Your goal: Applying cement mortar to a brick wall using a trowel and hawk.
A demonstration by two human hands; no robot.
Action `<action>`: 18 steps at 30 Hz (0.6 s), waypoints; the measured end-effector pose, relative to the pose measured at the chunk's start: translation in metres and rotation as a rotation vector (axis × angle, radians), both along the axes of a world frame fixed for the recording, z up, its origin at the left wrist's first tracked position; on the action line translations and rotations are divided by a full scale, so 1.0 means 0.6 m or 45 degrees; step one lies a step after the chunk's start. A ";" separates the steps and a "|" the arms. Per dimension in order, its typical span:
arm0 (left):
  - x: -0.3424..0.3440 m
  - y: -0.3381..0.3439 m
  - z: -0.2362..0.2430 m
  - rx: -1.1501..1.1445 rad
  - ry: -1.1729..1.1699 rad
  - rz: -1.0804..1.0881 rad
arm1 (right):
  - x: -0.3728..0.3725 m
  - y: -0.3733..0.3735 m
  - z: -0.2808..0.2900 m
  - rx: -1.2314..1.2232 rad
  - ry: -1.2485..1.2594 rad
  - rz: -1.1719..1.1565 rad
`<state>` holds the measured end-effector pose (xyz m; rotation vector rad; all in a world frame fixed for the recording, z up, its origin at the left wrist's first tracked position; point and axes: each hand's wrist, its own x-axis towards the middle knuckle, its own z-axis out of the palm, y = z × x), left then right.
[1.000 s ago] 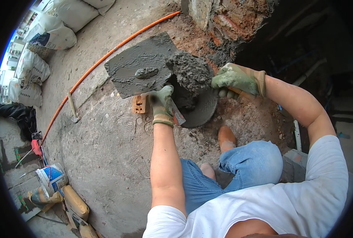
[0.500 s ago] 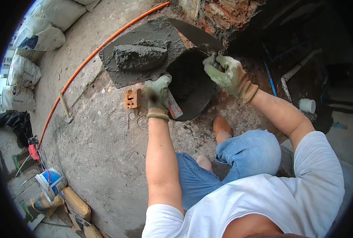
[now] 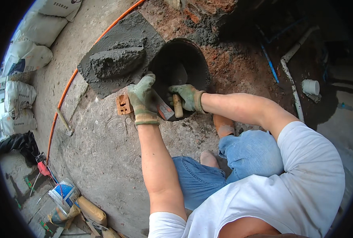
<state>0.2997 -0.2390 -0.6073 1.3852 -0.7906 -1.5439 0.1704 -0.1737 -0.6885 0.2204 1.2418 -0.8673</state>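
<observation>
Dark bucket (image 3: 197, 57): round and open-topped, on the ground past the person's feet, its inside mostly in deep shade
Right hand (image 3: 187, 98): gloved, over the near part of the bucket, fingers wrapped round the wooden handle (image 3: 178, 106) of a trowel
Trowel blade (image 3: 180, 74): inside the bucket, pointing toward its far side, partly lost in the shade
Left hand (image 3: 142, 94): gloved, just left of the bucket, fingers curled and thumb up at the near edge of the board; the hand hides what it clasps, so I cannot tell whether it is clamped on the board or on the strip
Flat strip (image 3: 165, 110): grey and orange-red, jutting from beside the left hand across the bucket's near left edge
Board (image 3: 104, 89): left of the bucket, smeared grey all over
Mortar heap (image 3: 117, 62): thick and wet-looking, on the board, left of the bucket
Gap between hands: apart, with the strip between them at the bucket
Hollow brick (image 3: 123, 104): orange, left of the bucket, near the left hand
Orange hose (image 3: 68, 88): curving along the ground well left of the bucket, past the board's outer edge
White sacks (image 3: 21, 96): piled far left of the bucket
White pipe (image 3: 289, 77): bent, well right of the bucket
</observation>
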 end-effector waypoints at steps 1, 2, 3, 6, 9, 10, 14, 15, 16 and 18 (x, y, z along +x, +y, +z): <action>-0.010 0.006 0.013 -0.044 -0.010 0.047 | 0.003 0.000 0.008 -0.021 -0.006 -0.042; -0.011 0.011 0.009 -0.033 -0.011 0.039 | 0.002 0.008 0.004 -0.010 -0.007 -0.050; -0.008 0.012 0.011 -0.027 -0.054 0.031 | 0.003 0.013 0.003 -0.069 0.056 0.032; -0.001 0.008 0.015 -0.024 -0.051 -0.012 | -0.003 0.024 0.004 -0.261 0.238 0.280; -0.008 0.008 0.020 -0.017 -0.037 -0.035 | -0.012 0.022 0.000 -0.596 0.783 1.077; -0.010 0.008 0.023 -0.012 -0.074 -0.019 | -0.029 0.025 -0.014 -0.593 0.779 1.076; -0.012 0.007 0.026 -0.031 -0.049 -0.023 | -0.112 0.020 -0.035 -1.083 2.110 1.983; -0.018 0.004 0.025 -0.031 -0.060 -0.074 | -0.139 0.004 -0.046 -1.070 2.247 2.314; -0.012 0.003 0.023 -0.026 -0.089 -0.110 | -0.135 -0.013 -0.023 -1.071 2.352 2.655; 0.009 0.004 0.016 -0.016 -0.140 -0.109 | -0.128 -0.045 0.065 -1.159 2.430 2.919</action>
